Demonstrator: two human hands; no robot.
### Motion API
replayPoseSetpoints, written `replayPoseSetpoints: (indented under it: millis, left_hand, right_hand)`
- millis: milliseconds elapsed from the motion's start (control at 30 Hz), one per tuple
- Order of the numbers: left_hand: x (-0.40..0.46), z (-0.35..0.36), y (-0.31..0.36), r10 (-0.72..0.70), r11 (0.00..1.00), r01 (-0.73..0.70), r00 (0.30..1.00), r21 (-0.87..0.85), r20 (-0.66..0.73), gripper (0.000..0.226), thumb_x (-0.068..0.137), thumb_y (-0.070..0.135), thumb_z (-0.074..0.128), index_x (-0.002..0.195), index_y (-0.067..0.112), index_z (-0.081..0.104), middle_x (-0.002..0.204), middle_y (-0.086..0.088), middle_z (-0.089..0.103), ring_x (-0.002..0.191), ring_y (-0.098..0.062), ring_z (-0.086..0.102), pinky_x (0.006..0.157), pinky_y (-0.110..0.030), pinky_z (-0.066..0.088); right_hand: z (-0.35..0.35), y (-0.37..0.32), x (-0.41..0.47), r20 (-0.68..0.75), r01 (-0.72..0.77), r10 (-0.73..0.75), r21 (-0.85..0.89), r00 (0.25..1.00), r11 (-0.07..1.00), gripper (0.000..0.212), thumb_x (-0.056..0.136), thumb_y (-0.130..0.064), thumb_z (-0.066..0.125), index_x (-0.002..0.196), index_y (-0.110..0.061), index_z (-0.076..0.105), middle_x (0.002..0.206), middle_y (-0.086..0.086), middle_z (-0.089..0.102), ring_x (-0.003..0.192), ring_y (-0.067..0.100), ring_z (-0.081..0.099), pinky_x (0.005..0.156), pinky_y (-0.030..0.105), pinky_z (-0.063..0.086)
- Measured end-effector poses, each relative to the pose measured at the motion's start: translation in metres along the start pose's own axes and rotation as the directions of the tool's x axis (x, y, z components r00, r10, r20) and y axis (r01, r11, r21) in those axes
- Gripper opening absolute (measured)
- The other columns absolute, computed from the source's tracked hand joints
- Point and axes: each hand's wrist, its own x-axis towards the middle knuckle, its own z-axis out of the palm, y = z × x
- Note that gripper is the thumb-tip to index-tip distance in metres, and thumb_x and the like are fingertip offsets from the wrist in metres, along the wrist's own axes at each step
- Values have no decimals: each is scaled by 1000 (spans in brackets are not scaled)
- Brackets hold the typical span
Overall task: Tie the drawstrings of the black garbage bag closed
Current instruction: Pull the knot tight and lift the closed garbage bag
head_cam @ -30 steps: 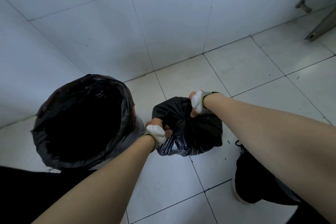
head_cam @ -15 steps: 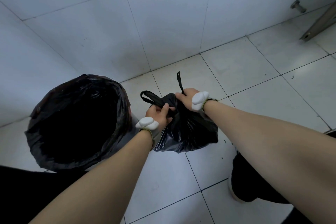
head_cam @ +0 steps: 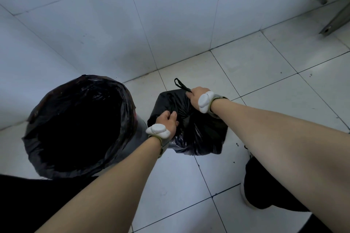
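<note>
Small crinkled black plastic garbage bag [head_cam: 198,134] sits on white tiled floor [head_cam: 265,73], beside a black-lined bin [head_cam: 79,126]. Right hand [head_cam: 197,95] fingers closed on thin black drawstring loop [head_cam: 180,84]; left hand [head_cam: 167,121] fingers curled into gathered neck, prob. bracing bag for tightening.

lined bin [head_cam: 79,128] crowds left, floor [head_cam: 265,81] open right

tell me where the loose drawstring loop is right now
In the head view the drawstring loop sticks up just past the right hand, at the far top edge of the black garbage bag, right of the lined bin.
</note>
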Motion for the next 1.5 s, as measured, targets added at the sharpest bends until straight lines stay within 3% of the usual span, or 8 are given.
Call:
replayPoseSetpoints:
  millis: [133, 333, 433, 667, 833, 967, 1200, 1500]
  left_hand:
    - [-3, 0, -6, -17, 997, 11, 997, 74, 75, 45, 102, 23, 48, 64, 16, 26, 57, -1, 32, 51, -15, 41, 65, -33, 36]
    - [-9, 2, -7, -100, 986, 90, 993, 142, 64, 35, 102, 28, 46, 72, 13, 42, 61, 0, 56, 51, -14, 48, 53, -24, 40]
    - [-12, 1, -2, -115, 989, 109, 991, 96, 65, 28, 103, 27, 46, 81, 10, 45, 60, 1, 61, 40, -5, 49, 39, -16, 38]
    - [14, -9, -1, -69, 912, 86, 996, 401, -56, 38, 93, 49, 51, 78, 14, 54, 90, -15, 68, 99, -37, 60, 81, -35, 50]
    - [25, -11, -13, -160, 854, 114, 986, 507, 49, 59, 86, 59, 39, 122, 15, 55, 119, -13, 68, 114, -38, 60, 99, -40, 48]
    - [27, -6, -20, -220, 851, 139, 970, 507, 105, 55, 102, 42, 39, 141, 3, 45, 139, -17, 58, 126, -34, 55, 102, -31, 39]
    - [31, -2, -17, -176, 891, 134, 983, 434, 58, 66, 90, 53, 39, 138, 10, 49, 135, -15, 61, 123, -40, 56, 106, -42, 44]
    - [7, -30, 65, -23, 932, 38, 999, 359, -44, 55, 99, 46, 43, 136, 5, 48, 137, -23, 53, 123, -41, 53, 105, -44, 45]
  right_hand:
    - [-1, 2, 4, 1, 39, -39, -121, 999, 992, 34, 105, -22, 36, 121, -4, 60, 122, 14, 65, 109, 33, 63, 74, 27, 39]
    - [13, 8, -2, -128, 131, -149, -134, 981, 982, 35, 104, -31, 34, 107, -8, 59, 104, 14, 69, 78, 30, 53, 68, 30, 37]
    - [17, 9, -3, -108, 91, -100, -84, 989, 992, 37, 104, -31, 35, 109, -4, 60, 107, 14, 69, 83, 31, 57, 69, 28, 37]
    - [51, 35, -3, -84, -62, 51, -135, 995, 989, 75, 84, -67, 46, 132, -10, 43, 135, 17, 42, 126, 37, 41, 99, 45, 43]
    - [74, 42, 5, 27, -223, 228, -121, 973, 967, 113, 69, -89, 30, 153, -14, 18, 156, 15, 24, 142, 35, 29, 111, 48, 30]
    - [75, 41, 8, 21, -205, 208, -111, 978, 973, 110, 72, -88, 32, 152, -13, 21, 156, 14, 27, 140, 34, 35, 112, 45, 32]
    - [58, 39, 11, -16, -135, 135, -10, 991, 991, 82, 78, -71, 45, 130, -8, 48, 126, 15, 59, 110, 35, 61, 92, 40, 52]
    - [-23, 8, -25, -293, -12, 38, 88, 955, 996, 70, 80, -63, 57, 126, -12, 50, 119, 10, 62, 104, 33, 63, 80, 35, 51]
